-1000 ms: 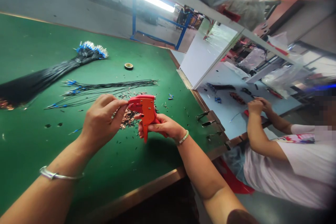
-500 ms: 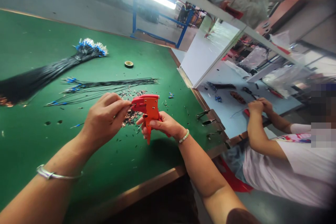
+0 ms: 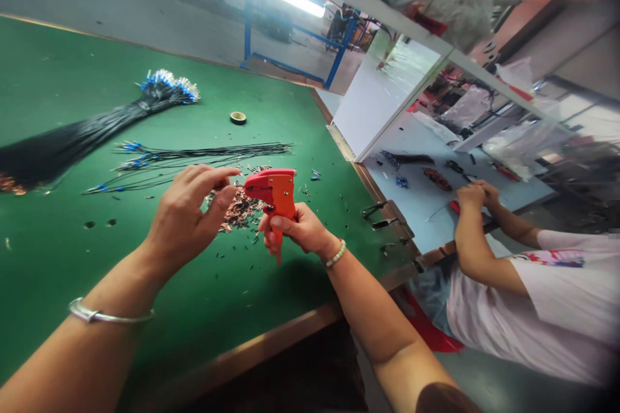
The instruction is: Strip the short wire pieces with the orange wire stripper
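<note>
My right hand (image 3: 296, 231) is wrapped round the handles of a red and orange hand crimping tool (image 3: 274, 192), held upright over the green table (image 3: 58, 251). My left hand (image 3: 190, 216) is just left of the tool's jaws, thumb and fingers pinched together; what they pinch is too small to see. Under both hands lies a heap of small copper terminals (image 3: 237, 210) with black scraps around it. Behind them lie loose black wires with blue ends (image 3: 194, 156).
A thick bundle of black wires with blue tips (image 3: 87, 132) lies at the far left. A small tape roll (image 3: 237, 118) sits farther back. On the right, another person's hands (image 3: 477, 197) work at a pale blue bench (image 3: 421, 206). Metal clips (image 3: 382, 222) line the table's right edge.
My left hand has drawn slightly back from the tool's jaws, leaving a small gap. The tool tilted a little and my right hand's grip tightened.
</note>
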A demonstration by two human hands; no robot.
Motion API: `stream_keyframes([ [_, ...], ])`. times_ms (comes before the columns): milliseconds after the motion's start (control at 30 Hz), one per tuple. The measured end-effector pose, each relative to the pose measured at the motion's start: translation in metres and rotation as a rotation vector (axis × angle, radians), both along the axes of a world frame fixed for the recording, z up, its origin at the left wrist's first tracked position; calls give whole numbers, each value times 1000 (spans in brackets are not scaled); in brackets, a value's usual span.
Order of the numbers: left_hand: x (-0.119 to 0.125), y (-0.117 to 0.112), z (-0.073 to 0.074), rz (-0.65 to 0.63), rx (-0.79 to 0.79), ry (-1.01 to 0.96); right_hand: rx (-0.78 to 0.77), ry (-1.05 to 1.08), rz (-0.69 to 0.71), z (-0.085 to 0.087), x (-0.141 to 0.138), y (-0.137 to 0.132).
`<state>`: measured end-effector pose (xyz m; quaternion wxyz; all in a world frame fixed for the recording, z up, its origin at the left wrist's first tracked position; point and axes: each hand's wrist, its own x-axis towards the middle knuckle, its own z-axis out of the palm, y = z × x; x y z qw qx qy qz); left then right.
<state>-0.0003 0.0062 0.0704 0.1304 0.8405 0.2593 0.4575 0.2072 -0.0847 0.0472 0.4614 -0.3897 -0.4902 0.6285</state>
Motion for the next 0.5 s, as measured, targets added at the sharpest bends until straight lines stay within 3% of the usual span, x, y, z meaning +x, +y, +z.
stream_keyframes([
  [200,-1,4,-7,179,-224,35,-3,29,-58,-3,-2,1],
  [333,1,2,-7,112,-265,44,-20,53,-131,-2,-3,3],
  [500,4,-1,-4,11,-199,-53,-51,55,-139,1,-5,2],
])
